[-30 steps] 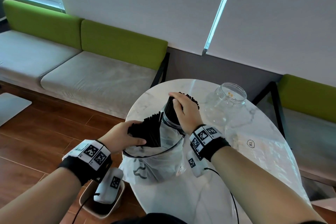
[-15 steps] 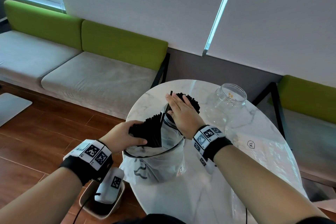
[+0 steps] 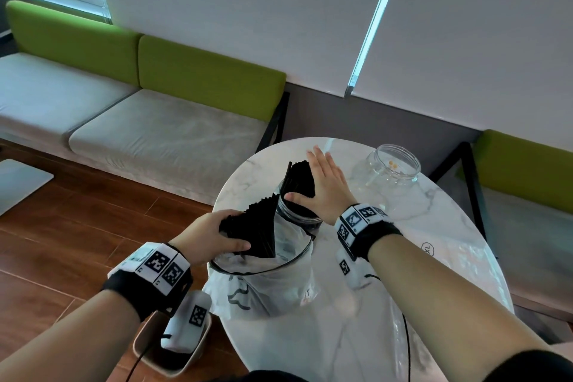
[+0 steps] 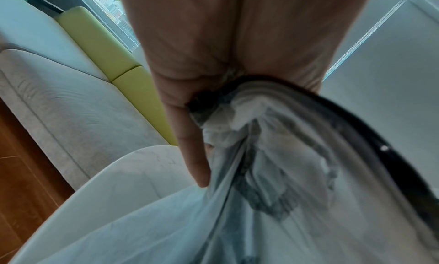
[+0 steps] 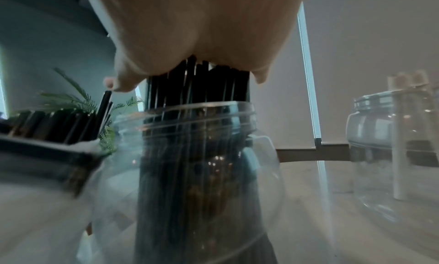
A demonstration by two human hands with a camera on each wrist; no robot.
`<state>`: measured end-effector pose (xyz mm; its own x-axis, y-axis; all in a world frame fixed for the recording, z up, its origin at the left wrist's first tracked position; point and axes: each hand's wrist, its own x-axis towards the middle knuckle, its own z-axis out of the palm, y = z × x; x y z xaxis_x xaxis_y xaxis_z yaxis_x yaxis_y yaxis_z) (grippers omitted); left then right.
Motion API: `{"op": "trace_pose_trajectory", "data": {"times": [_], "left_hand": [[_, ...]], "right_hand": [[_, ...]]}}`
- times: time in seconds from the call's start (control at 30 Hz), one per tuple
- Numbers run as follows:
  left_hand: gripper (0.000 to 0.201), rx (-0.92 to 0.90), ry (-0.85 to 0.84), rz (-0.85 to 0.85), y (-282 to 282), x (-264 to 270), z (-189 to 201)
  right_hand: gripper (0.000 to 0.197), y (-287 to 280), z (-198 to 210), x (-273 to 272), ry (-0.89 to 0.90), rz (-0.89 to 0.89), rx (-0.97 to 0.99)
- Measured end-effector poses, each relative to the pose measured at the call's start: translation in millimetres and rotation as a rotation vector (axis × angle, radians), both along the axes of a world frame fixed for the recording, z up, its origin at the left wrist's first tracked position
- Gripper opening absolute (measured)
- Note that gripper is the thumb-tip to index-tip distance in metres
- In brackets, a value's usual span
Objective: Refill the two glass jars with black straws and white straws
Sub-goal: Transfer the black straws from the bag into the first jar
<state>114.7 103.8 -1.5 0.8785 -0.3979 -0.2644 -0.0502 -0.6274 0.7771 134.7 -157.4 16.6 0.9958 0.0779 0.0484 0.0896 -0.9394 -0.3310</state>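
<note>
A glass jar (image 3: 299,217) packed with black straws (image 3: 299,177) stands mid-table. My right hand (image 3: 321,178) lies flat against their tops with fingers straight; the right wrist view shows the palm resting on the straw ends (image 5: 197,76) above the jar (image 5: 190,155). My left hand (image 3: 223,232) grips a fanned bundle of black straws (image 3: 257,232) over a black-rimmed container lined with a white plastic bag (image 3: 273,288). In the left wrist view its fingers (image 4: 190,136) curl against the bag (image 4: 261,174). A second glass jar (image 3: 392,170) at the back right holds a few white straws (image 5: 399,155).
The round marble table (image 3: 403,273) has bare surface at right and front. A grey bench with green backs (image 3: 155,139) runs behind it. A small beige bin (image 3: 139,347) sits on the wooden floor below my left wrist.
My right hand has uncurled from around the straw tops in the jar and now lies flat on them, reaching slightly farther. The left hand and its bundle have stayed put.
</note>
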Motion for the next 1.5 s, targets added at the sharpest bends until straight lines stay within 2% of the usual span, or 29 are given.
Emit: {"op": "trace_pose_trajectory", "data": {"times": [0.1,0.2,0.3,0.4,0.5,0.57,0.67,0.77,0.87,0.93,1.0,1.07,1.13,1.33,1.5], "left_hand": [[0.066,0.010,-0.009,-0.001,2,0,0],[0.067,0.021,-0.002,0.007,2,0,0],[0.067,0.031,-0.005,0.006,2,0,-1],[0.068,0.042,-0.004,0.006,3,2,-2],[0.068,0.051,-0.006,0.010,2,3,-2],[0.068,0.048,-0.003,0.006,2,4,-2],[0.069,0.038,0.010,0.006,2,5,-2],[0.068,0.040,0.007,0.000,2,5,-2],[0.067,0.047,0.003,0.000,3,5,-2],[0.068,0.042,0.013,0.009,5,6,-2],[0.069,0.044,0.013,0.011,6,7,-3],[0.069,0.043,0.013,0.009,6,7,-3],[0.069,0.031,0.015,0.015,6,7,-4],[0.068,0.030,0.008,0.018,6,7,-6],[0.069,0.004,0.015,0.026,6,7,-7]], "right_hand": [[0.098,8,3,14,-0.001,0.023,-0.041],[0.084,12,4,23,-0.039,0.032,-0.083],[0.071,13,3,27,-0.166,-0.007,-0.076],[0.069,8,3,29,-0.276,-0.074,-0.086],[0.076,7,8,34,-0.240,-0.060,-0.126],[0.075,7,11,39,-0.135,0.017,-0.096],[0.052,11,9,44,-0.008,0.103,-0.127],[0.028,14,7,42,-0.139,0.094,-0.034],[0.020,14,12,44,-0.256,0.053,0.058],[0.025,13,15,48,-0.207,0.049,-0.015],[0.033,11,14,51,-0.081,0.043,-0.103],[0.035,10,13,53,0.010,0.035,-0.104],[0.041,10,16,52,-0.010,0.028,-0.056],[0.063,6,23,35,-0.264,-0.013,-0.048],[0.080,1,0,20,-0.126,-0.090,-0.103]]}}
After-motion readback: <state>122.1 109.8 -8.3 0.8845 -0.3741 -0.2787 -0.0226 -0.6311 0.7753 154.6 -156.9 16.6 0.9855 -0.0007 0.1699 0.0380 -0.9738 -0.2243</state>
